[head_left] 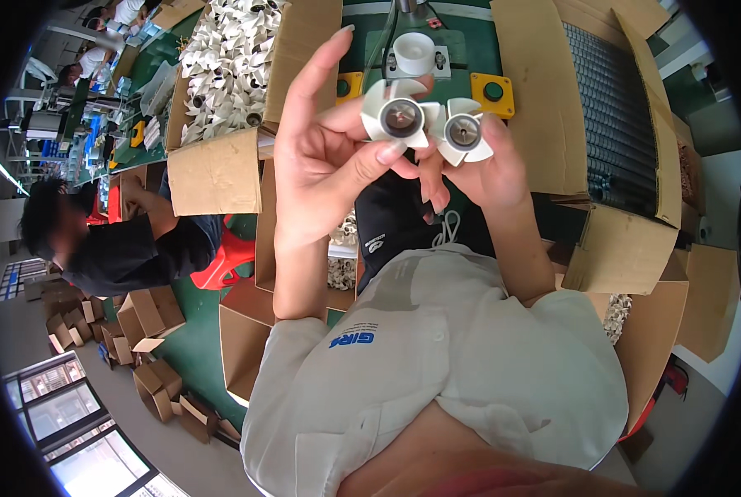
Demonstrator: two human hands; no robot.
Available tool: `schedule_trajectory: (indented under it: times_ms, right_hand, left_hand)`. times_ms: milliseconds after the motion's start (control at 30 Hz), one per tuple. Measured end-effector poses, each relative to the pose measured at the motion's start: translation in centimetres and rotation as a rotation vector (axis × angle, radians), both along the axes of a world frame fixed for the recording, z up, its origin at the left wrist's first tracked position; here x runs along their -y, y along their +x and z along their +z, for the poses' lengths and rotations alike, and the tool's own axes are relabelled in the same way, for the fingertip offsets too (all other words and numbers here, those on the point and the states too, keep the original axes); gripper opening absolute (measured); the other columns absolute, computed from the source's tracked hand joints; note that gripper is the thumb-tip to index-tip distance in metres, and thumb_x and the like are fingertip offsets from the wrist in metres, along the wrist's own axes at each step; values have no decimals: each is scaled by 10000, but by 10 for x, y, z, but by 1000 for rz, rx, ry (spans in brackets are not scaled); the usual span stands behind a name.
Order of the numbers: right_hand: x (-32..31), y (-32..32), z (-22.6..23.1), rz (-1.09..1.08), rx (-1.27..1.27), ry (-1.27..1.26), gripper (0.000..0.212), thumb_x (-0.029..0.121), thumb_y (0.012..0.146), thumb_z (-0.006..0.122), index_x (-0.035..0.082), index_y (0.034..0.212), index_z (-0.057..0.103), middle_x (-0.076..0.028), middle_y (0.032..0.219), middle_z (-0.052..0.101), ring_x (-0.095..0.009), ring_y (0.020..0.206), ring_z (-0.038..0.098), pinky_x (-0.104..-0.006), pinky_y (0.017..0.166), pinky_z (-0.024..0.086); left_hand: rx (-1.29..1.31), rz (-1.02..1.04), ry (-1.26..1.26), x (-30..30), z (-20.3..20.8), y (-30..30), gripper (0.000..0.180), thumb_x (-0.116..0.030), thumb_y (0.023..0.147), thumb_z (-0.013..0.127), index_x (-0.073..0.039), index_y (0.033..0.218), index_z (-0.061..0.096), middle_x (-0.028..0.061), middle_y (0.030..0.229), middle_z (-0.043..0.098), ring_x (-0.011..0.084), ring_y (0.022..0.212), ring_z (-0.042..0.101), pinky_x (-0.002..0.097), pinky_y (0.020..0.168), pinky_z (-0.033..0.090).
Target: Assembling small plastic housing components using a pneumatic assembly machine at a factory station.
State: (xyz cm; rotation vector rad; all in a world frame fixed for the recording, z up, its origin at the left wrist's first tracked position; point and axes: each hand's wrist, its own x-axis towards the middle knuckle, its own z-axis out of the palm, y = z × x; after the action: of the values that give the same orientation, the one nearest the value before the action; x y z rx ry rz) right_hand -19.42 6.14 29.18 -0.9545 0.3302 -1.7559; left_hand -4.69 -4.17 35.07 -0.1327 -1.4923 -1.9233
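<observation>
My left hand [325, 153] pinches a small white fan wheel [401, 118] between thumb and fingers, its index finger raised. A dark ring with a metallic-looking centre sits in the wheel's hub. Close beside it, a second white fan wheel [463, 131] of the same kind is held in my right hand [496, 161]. The hubs of both wheels face up. Just beyond the wheels, a round white holder [414, 53] stands on a metal plate of the bench fixture. Yellow button boxes flank the fixture, the right one [492, 94] in fuller view.
An open carton [215, 178] heaped with white fan wheels [230, 62] stands at left. At right, another carton [544, 99] holds rows of dark, shiny metallic parts [615, 116]. More cartons surround my lap. A co-worker [130, 240] sits at far left on a red stool [225, 258].
</observation>
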Motion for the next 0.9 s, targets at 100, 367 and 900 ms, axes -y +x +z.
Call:
schedule_trajectory:
  times_ms: [100, 367, 900]
  right_hand:
    - [-7, -6, -11, -55, -42, 63, 473, 328, 1015, 416, -87, 999, 642, -212, 748, 678, -220, 498, 581, -266, 477, 471]
    - [-54, -9, -51, -382, -142, 458, 461, 307, 989, 389, -72, 1033, 647, -165, 708, 650, -189, 523, 544, -259, 499, 430]
    - [-60, -20, -48, -438, -233, 511, 333, 191, 964, 474, -70, 1107, 623, -145, 765, 660, -179, 601, 582, -253, 557, 467]
  left_hand:
    - [38, 33, -5, 14, -12, -15, 548, 37, 909, 603, 68, 1416, 398, 319, 1197, 594, 279, 885, 698, 298, 749, 610]
    - [453, 452, -69, 75, -66, -84, 335, -114, 955, 601, 43, 1247, 559, 177, 999, 676, 192, 726, 654, 269, 625, 550]
    - [732, 631, -846, 109, -71, -129, 197, -220, 898, 656, -28, 924, 695, 126, 957, 651, 320, 693, 613, 391, 654, 505]
